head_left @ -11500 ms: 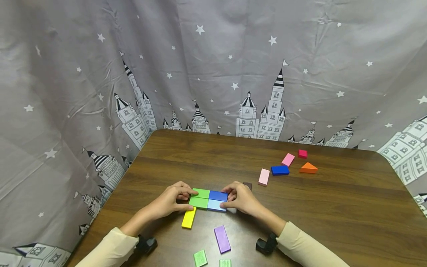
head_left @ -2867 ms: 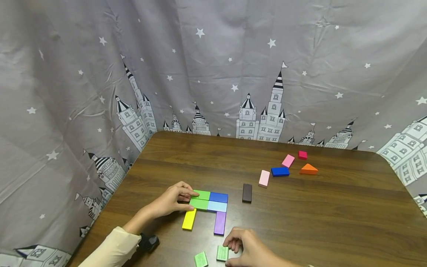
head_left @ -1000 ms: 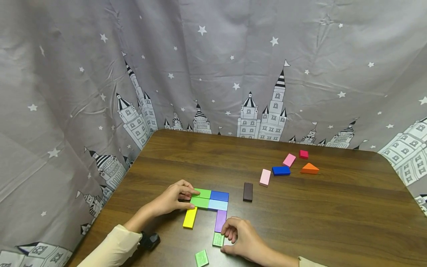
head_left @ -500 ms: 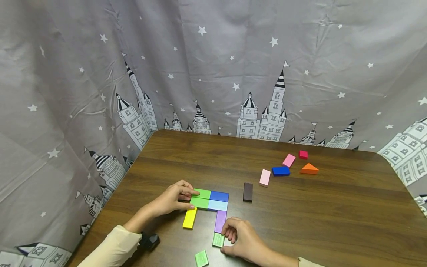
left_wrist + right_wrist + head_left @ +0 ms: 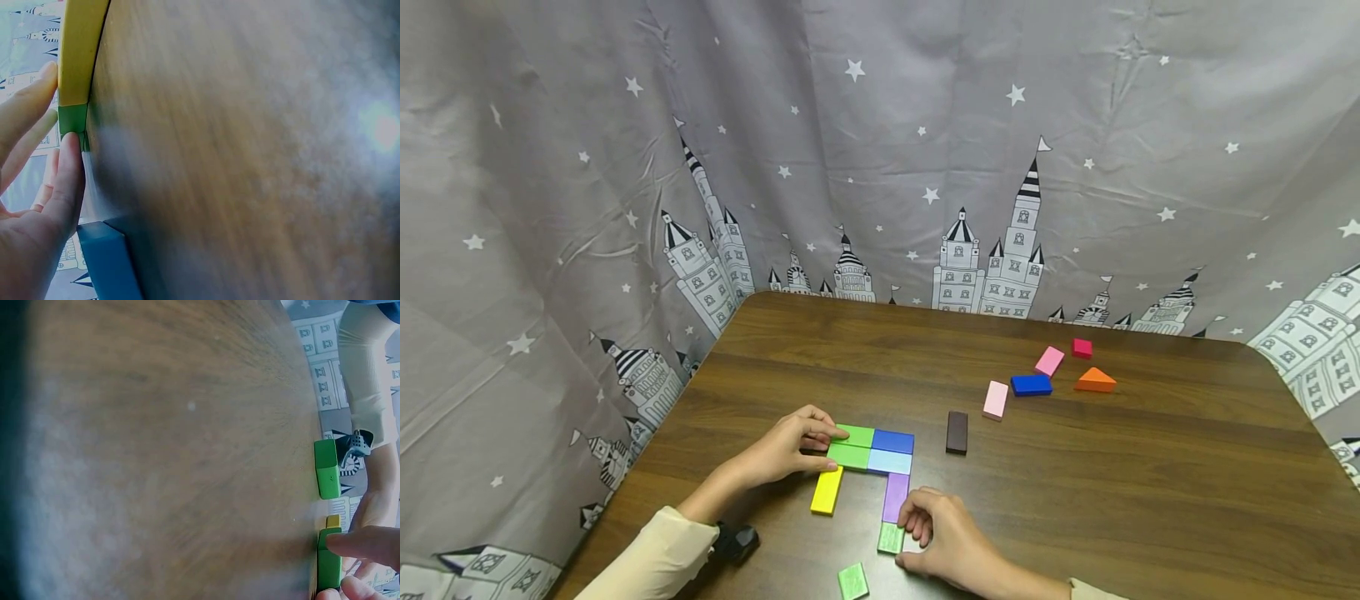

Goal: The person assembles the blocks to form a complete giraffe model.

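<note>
My left hand (image 5: pixel 790 447) holds two bright green blocks (image 5: pixel 847 456) at their left end, its forefinger at the far one and its thumb at the near one. Against their right ends lie a blue block (image 5: pixel 893 441) and a light blue block (image 5: pixel 890 461). A yellow block (image 5: pixel 827 490) extends toward me beneath the left thumb, and a purple block (image 5: pixel 896 497) extends from the light blue one. At the purple block's near end, my right hand (image 5: pixel 951 537) pinches a small light green square block (image 5: pixel 891 538) between thumb and fingers.
Another light green square block (image 5: pixel 853 581) lies near the front edge. Right of the group is a dark brown block (image 5: pixel 957 432). Farther back are two pink blocks (image 5: pixel 996 400), a blue block (image 5: pixel 1032 385), a red block (image 5: pixel 1082 348) and an orange triangle (image 5: pixel 1095 380).
Earlier, the purple block came against the light blue one. My right hand then moved the light green square block up to the purple block's near end. Over the last second nothing visibly moves.
</note>
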`<state>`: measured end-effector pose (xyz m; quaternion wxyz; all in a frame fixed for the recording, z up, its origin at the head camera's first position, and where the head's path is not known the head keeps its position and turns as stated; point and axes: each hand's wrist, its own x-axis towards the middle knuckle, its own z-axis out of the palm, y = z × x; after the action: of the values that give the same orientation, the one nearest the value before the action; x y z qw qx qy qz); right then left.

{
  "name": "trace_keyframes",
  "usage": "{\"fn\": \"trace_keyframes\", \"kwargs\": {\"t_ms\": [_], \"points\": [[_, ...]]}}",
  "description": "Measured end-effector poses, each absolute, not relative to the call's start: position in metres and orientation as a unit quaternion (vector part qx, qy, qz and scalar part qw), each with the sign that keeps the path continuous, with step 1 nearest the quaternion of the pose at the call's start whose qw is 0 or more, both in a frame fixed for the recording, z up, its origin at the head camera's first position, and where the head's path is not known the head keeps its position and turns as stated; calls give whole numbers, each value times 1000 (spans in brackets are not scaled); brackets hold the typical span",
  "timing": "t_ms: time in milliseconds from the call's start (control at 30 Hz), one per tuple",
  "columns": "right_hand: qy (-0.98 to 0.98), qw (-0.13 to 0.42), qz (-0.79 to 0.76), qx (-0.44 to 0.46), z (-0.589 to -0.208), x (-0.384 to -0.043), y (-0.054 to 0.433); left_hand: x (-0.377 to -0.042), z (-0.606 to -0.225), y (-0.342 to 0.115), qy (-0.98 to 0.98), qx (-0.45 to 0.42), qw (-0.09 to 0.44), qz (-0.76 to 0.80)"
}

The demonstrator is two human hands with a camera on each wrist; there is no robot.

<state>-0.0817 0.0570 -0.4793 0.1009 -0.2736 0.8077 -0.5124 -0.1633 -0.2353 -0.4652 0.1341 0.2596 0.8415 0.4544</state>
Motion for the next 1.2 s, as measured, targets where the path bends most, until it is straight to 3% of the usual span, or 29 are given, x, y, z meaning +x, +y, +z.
{"fn": "trace_keyframes", "kwargs": {"t_ms": [967, 1200], "points": [[794, 107, -533, -271, -480, -85, 59, -165, -465, -236, 842, 260, 139, 451], [796, 71, -540, -264, -477, -95, 63, -164, -466, -237, 843, 262, 134, 451]]}}
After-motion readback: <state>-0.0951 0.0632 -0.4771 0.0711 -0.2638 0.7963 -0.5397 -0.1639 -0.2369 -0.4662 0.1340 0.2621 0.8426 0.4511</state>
